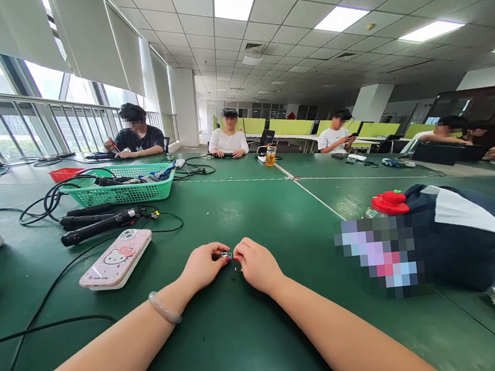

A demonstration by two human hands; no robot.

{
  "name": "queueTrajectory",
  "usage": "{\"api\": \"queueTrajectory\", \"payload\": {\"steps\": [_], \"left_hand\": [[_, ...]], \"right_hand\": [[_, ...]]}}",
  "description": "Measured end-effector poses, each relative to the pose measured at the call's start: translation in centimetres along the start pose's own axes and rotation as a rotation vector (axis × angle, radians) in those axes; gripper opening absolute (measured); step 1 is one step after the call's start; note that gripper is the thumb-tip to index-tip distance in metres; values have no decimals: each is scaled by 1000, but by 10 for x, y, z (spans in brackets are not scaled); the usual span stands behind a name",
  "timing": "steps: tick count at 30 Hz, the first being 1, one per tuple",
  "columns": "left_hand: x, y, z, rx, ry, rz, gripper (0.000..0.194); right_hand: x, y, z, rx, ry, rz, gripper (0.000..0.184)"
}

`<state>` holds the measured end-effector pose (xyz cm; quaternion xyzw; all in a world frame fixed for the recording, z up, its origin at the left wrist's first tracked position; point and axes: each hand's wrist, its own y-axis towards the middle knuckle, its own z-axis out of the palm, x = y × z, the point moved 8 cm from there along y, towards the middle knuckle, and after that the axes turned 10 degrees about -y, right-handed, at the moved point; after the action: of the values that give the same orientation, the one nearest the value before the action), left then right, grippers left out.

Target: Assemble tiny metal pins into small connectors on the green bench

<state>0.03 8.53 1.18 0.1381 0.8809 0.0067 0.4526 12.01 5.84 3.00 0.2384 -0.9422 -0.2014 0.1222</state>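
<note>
Over the green table (227, 339), my left hand (203, 267) pinches a small circuit board (226, 256) between thumb and fingers. A pale bracelet (165, 308) circles that wrist. Close beside it, my right hand (257, 266) is closed, its fingertips almost meeting the board. What those fingertips hold, if anything, is too small or hidden to make out. Just under them shows a tiny metallic piece (238, 269); whether it touches the hand or lies on the table I cannot tell.
Left of my hands lie a pink phone (117, 259), black rod-shaped devices (100, 225) and cables. Behind them stands a green basket (121, 193). At right are a dark bag (450, 247) and a red-lidded bottle (389, 202). Several people sit around the far side.
</note>
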Motion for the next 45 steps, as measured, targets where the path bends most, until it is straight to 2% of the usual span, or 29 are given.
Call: {"api": "queueTrajectory", "payload": {"steps": [4,9,37,45], "left_hand": [[-11,-3,4,51,-5,47,25],[-19,-5,8,83,-30,97,25],[-21,-6,7,93,-53,67,27],[-21,-7,7,92,-51,69,25]], "right_hand": [[-3,1,-8,-81,47,25,13],[-3,1,-6,-78,43,4,14],[-5,0,-4,-26,131,18,14],[-3,-1,-7,-13,67,-4,13]]}}
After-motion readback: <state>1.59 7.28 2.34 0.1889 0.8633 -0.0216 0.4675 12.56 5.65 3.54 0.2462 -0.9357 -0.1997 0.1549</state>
